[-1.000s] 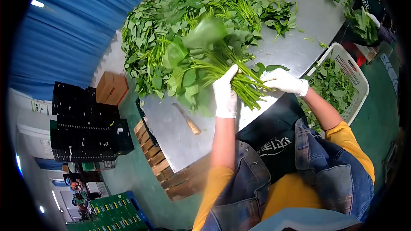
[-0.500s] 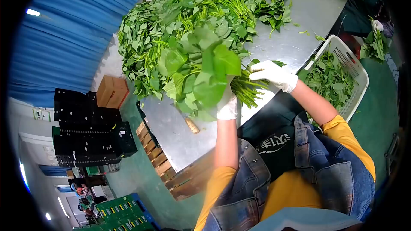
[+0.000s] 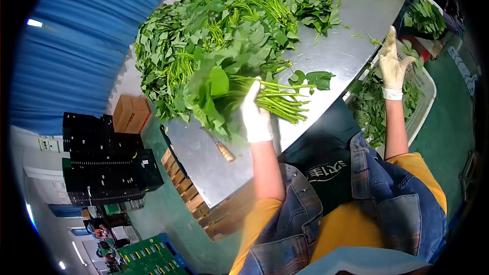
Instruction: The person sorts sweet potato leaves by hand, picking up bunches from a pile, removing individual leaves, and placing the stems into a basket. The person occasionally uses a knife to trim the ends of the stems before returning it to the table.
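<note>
My left hand (image 3: pixel 255 114), in a white glove, is closed around a bunch of leafy green stems (image 3: pixel 280 99) above the metal table (image 3: pixel 188 142). The cut stem ends point right and the broad leaves hang to the left. Over the white plastic basket (image 3: pixel 429 104) my gloved right hand (image 3: pixel 392 66) is raised with its fingers stretched apart. Loose leaves (image 3: pixel 369 104) fill much of that basket, and a leaf hangs just right of the hand. A few leaves (image 3: pixel 313 79) lie on the tabletop beside the held stems.
A big heap of greens (image 3: pixel 173 40) covers the far left of the table. Near its front edge lies a wooden-handled knife (image 3: pixel 225 152). A co-worker at the upper right holds another bunch (image 3: pixel 427 18). Black crates (image 3: pixel 102 153) and a cardboard box (image 3: pixel 131 114) stand at left.
My right hand has left the stems and moved right, over the basket, fingers spreading. My left hand has shifted slightly left with the bunch, which now lies more level. The co-worker's bunch has moved up.
</note>
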A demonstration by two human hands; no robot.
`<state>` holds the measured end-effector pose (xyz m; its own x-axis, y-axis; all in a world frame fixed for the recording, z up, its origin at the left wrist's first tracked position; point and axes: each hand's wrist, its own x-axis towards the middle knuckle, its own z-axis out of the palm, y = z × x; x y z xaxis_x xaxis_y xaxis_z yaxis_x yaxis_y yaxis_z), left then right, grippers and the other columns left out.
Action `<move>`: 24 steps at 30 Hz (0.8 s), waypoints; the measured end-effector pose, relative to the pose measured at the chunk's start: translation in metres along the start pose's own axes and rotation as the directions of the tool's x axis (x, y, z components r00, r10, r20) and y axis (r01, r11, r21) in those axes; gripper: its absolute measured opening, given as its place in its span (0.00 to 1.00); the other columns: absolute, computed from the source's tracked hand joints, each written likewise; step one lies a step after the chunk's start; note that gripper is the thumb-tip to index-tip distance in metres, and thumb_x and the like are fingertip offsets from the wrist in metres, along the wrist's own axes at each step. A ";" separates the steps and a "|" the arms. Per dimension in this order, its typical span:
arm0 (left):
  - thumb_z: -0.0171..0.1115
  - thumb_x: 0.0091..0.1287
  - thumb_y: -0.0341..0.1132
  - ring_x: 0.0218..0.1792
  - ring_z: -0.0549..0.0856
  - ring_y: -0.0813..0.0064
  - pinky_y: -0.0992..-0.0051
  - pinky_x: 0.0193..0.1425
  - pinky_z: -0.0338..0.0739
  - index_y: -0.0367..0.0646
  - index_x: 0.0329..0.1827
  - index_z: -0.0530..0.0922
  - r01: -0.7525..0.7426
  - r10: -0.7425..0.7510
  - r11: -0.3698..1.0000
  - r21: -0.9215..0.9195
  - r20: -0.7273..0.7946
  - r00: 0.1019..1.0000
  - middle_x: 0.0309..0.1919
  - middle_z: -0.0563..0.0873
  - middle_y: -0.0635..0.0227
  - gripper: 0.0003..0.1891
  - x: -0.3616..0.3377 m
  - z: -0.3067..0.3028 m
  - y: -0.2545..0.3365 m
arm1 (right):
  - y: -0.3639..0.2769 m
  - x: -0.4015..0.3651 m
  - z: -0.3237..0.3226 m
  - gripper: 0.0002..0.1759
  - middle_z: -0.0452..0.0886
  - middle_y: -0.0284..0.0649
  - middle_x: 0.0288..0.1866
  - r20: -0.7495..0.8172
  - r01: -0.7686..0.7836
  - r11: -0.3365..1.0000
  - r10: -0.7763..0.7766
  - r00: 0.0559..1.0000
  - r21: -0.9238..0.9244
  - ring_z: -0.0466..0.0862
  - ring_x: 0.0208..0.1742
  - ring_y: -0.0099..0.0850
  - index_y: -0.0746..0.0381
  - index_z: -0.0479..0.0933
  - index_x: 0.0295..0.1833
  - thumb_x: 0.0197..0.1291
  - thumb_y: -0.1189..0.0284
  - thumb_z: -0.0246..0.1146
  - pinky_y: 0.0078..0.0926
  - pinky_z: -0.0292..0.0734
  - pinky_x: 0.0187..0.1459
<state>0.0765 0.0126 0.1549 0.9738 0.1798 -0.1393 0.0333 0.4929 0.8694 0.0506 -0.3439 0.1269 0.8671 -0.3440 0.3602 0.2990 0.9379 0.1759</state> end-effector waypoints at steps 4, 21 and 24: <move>0.64 0.61 0.26 0.37 0.81 0.74 0.75 0.47 0.77 0.34 0.46 0.81 0.105 -0.111 0.991 0.078 0.071 0.991 0.35 0.83 0.65 0.10 0.003 0.008 -0.026 | 0.043 -0.005 -0.028 0.53 0.69 0.47 0.68 -0.396 -0.526 0.693 0.360 0.845 -0.493 0.78 0.54 0.29 0.66 0.52 0.75 0.54 0.41 0.58 0.23 0.79 0.47; 0.64 0.60 0.20 0.33 0.83 0.72 0.73 0.38 0.81 0.39 0.49 0.74 0.351 -0.336 0.903 -0.247 0.103 0.936 0.36 0.82 0.62 0.15 -0.012 0.007 -0.026 | 0.156 -0.021 0.033 0.11 0.69 0.28 0.23 0.051 0.079 -0.172 0.165 0.985 -0.982 0.67 0.21 0.16 0.62 0.73 0.33 0.50 0.76 0.70 0.17 0.66 0.25; 0.63 0.61 0.21 0.39 0.82 0.71 0.73 0.48 0.80 0.40 0.50 0.73 0.309 -0.304 0.951 -0.016 0.139 0.942 0.40 0.83 0.61 0.15 -0.006 0.005 -0.039 | 0.154 -0.033 0.024 0.10 0.74 0.31 0.28 -0.116 -0.069 -0.159 0.305 0.945 -0.985 0.72 0.23 0.17 0.63 0.74 0.35 0.50 0.79 0.69 0.16 0.68 0.23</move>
<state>0.0708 -0.0118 0.1245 0.9388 -0.0990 -0.3299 0.3294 0.5380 0.7759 0.0583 -0.1887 0.1639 0.9570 -0.0340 0.2882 0.2848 -0.0816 -0.9551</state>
